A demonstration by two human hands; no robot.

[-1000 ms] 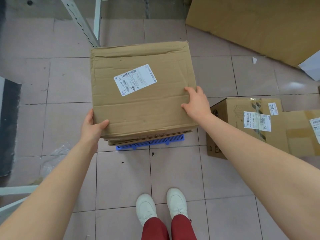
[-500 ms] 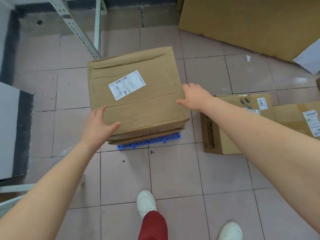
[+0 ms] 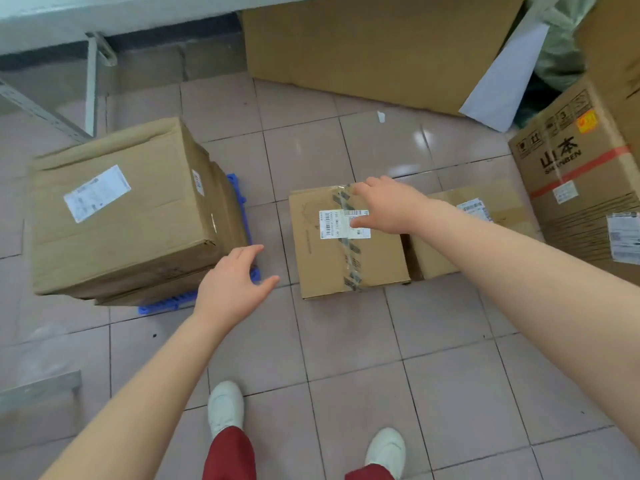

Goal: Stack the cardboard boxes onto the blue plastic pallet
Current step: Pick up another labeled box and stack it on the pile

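A large cardboard box (image 3: 117, 216) with a white label sits on top of a stack on the blue plastic pallet (image 3: 166, 303), of which only the near and right edges show. My left hand (image 3: 235, 285) hovers open beside the pallet's near right corner, holding nothing. On the floor to the right lies a taped cardboard box (image 3: 332, 265) with a barcode label. My right hand (image 3: 388, 206) is spread open over its top, fingers near the label; contact is unclear. A second box (image 3: 446, 247) lies behind my right forearm.
A big printed carton (image 3: 581, 174) stands at the right. Flat cardboard sheets (image 3: 374, 46) lean on the far wall beside a white board (image 3: 509, 74). Metal shelf legs (image 3: 91, 84) rise at the far left. My white shoes (image 3: 225, 407) stand on the tiled floor.
Both hands have let go of the large box, which stays on the pallet stack. I have turned and stepped right; my right hand now reaches over the taped floor box.
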